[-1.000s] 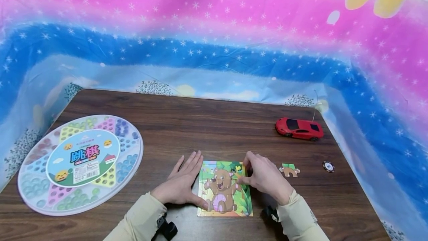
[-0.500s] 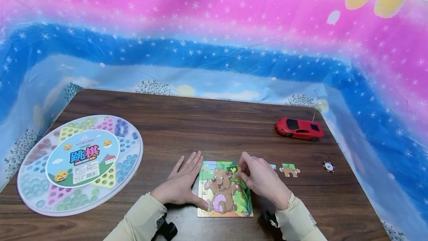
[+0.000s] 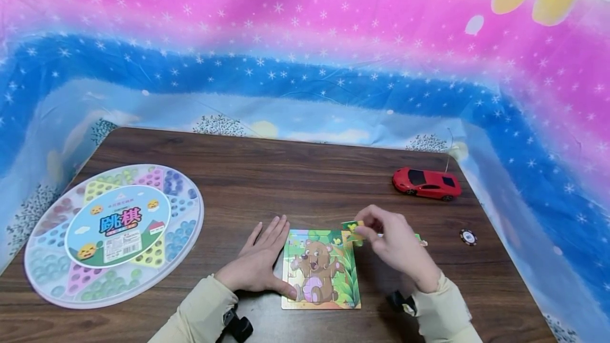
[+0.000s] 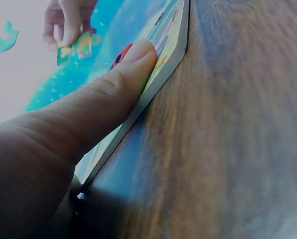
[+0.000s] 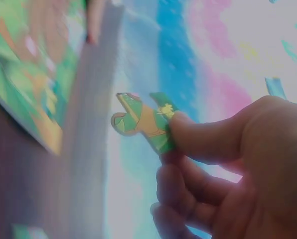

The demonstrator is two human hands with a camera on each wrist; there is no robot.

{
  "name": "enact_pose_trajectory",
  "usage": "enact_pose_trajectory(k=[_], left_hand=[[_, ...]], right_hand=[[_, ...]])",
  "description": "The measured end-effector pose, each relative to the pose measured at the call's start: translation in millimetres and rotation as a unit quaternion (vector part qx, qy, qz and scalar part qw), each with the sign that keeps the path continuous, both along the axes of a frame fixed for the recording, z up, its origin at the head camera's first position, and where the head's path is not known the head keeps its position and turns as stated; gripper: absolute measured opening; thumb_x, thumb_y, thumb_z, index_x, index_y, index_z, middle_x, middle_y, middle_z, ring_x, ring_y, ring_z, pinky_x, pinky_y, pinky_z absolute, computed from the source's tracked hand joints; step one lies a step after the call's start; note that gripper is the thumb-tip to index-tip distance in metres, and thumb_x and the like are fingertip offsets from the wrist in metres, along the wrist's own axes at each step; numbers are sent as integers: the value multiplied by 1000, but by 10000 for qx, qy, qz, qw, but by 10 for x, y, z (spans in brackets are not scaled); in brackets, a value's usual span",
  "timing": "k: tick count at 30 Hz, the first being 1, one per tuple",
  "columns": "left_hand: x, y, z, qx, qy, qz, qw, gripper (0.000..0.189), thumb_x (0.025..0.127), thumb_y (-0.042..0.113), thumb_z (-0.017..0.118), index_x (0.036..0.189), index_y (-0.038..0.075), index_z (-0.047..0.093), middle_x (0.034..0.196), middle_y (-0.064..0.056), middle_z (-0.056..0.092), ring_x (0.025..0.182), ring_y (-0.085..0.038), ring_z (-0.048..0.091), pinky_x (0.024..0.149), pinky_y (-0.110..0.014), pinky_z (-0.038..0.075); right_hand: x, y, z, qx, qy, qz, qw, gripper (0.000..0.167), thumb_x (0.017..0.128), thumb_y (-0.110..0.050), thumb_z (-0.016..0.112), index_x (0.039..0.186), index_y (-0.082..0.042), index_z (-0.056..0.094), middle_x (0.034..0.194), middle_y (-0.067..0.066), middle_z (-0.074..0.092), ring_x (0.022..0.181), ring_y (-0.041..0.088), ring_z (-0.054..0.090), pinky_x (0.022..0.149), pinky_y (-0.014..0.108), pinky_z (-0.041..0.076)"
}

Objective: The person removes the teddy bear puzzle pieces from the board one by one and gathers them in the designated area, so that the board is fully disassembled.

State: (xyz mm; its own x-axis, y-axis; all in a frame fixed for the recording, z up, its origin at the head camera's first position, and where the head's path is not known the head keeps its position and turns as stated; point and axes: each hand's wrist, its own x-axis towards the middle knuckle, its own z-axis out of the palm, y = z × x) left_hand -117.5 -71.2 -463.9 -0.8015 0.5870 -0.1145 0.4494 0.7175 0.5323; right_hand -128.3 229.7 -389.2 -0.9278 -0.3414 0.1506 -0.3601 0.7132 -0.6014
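My left hand [image 3: 259, 263] lies with straight fingers on the table beside a square jigsaw puzzle [image 3: 353, 292] with a brown bear picture. Its thumb [image 4: 101, 97] rests on the puzzle's lower left border, seen close up in the left wrist view. My right hand [image 3: 397, 245] pinches a green and yellow jigsaw piece [image 3: 351, 229] between thumb and finger, raised at the puzzle's upper right corner. In the right wrist view the piece [image 5: 146, 122] shows its knobs and is apart from the puzzle. The puzzle's upper right part is partly hidden by the piece.
Another jigsaw piece [image 3: 421, 240] lies mostly hidden behind my right hand. A poker chip [image 3: 468, 237] and a red toy car [image 3: 426, 183] are to the right. The round Chinese checkers set [image 3: 114, 234] covers the table's left side. Patterned cloth [image 3: 305, 83] hangs behind the table.
My right hand has lifted the jigsaw piece from the puzzle's upper right area and moved right with it, now covering most of the loose piece. My left hand has stayed in place.
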Motion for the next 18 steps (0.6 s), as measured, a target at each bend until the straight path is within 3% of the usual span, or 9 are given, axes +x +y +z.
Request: enact_pose_trajectory(k=[5, 10, 14, 18], left_hand=[[7, -2, -7, 28, 37, 3, 10000, 136, 61, 74, 74, 155, -1, 9, 162, -14, -1, 148, -26, -5, 116, -50, -8], [6, -2, -8, 7, 45, -1, 10000, 136, 61, 74, 73, 155, -1, 9, 162, -14, -1, 148, -26, -5, 116, -50, -8], [1, 0, -10, -29, 52, -10, 10000, 136, 61, 75, 72, 155, 0, 9, 162, -13, -1, 148, -26, -5, 116, -49, -8], [0, -3, -11, -32, 71, -14, 10000, 136, 62, 75, 73, 155, 0, 9, 162, -14, -1, 148, -26, -5, 116, -49, -8]], right_hand=[[-17, 363, 169, 145, 77, -724, 9972, 5, 93, -19, 68, 96, -20, 65, 76, -7, 65, 60, 11, 58, 50, 28, 47], [-28, 779, 237, 548, 296, -1426, 9878, 8, 92, -26, 69, 93, -19, 72, 76, -3, 69, 55, 12, 54, 48, 28, 43], [-39, 1086, 251, 848, 101, -1863, 9788, 14, 92, -28, 69, 92, -16, 76, 78, 1, 71, 58, 16, 48, 50, 29, 37], [-72, 1339, 186, 984, -309, -2144, 9713, 19, 94, -25, 66, 95, -9, 76, 79, 4, 71, 64, 19, 51, 53, 30, 39]])
